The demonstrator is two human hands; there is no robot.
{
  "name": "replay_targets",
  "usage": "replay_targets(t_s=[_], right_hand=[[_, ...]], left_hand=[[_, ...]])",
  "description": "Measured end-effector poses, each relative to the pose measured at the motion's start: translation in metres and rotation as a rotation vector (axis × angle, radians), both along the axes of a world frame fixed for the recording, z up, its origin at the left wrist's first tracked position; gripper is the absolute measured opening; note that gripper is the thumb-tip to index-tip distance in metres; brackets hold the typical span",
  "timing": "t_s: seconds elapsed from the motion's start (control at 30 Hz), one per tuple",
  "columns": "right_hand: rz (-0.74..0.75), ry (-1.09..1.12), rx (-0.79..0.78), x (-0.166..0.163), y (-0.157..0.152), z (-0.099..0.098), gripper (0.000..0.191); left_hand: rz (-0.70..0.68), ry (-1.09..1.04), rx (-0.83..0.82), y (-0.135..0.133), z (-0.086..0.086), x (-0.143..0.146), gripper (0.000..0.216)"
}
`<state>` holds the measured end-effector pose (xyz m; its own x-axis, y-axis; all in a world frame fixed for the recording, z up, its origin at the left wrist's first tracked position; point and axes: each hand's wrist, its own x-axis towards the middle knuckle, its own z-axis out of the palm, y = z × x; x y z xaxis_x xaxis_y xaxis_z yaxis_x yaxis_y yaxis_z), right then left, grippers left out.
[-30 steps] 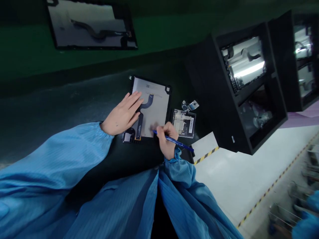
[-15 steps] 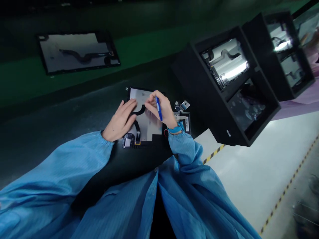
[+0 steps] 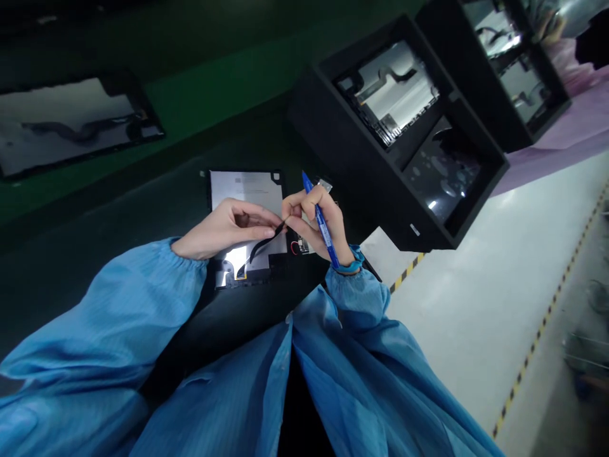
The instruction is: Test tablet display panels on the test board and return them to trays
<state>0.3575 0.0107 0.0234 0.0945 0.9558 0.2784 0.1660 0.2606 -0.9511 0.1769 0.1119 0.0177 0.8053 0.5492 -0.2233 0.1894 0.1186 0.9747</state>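
Note:
A grey display panel (image 3: pixel 247 187) in a black frame lies on the dark bench in front of me. A black flex cable (image 3: pixel 259 247) rises from its near edge, lifted off the panel. My left hand (image 3: pixel 223 225) pinches the cable's free end with thumb and fingers. My right hand (image 3: pixel 314 225) meets it at the same cable tip, also pinching, while a blue pen (image 3: pixel 321 222) is tucked between its fingers and points up and away. A small part with a red wire (image 3: pixel 297 246) shows just under my right hand.
A black foam tray (image 3: pixel 380 158) tilted toward me holds a panel in its upper slot and a dark part below; a second tray (image 3: pixel 514 57) stands behind it. Another panel (image 3: pixel 71 130) lies on the green belt at the left. White floor with a striped line (image 3: pixel 533 362) is at the right.
The flex cable lay flat under my left hand; both hands now pinch its end and lift it. My right hand moved from the panel's near edge up to the cable. The view shifted left.

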Motion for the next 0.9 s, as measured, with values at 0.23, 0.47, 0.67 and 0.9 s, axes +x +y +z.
replay_targets(t_s=[0.23, 0.47, 0.67, 0.9], right_hand=[[-0.161, -0.243, -0.006, 0.023, -0.014, -0.027, 0.014], [-0.155, -0.472, -0.116, 0.022, -0.031, -0.071, 0.023], [-0.19, -0.33, -0.167, 0.015, -0.039, -0.066, 0.024], [-0.202, -0.296, -0.134, 0.017, -0.037, -0.069, 0.024]], left_hand=[[0.089, 0.12, 0.303, -0.016, 0.0, 0.013, 0.024], [0.097, 0.301, 0.751, -0.039, -0.029, 0.025, 0.016], [0.095, 0.339, 0.776, -0.048, -0.031, 0.029, 0.015], [0.155, 0.312, 0.761, -0.052, -0.034, 0.031, 0.015]])
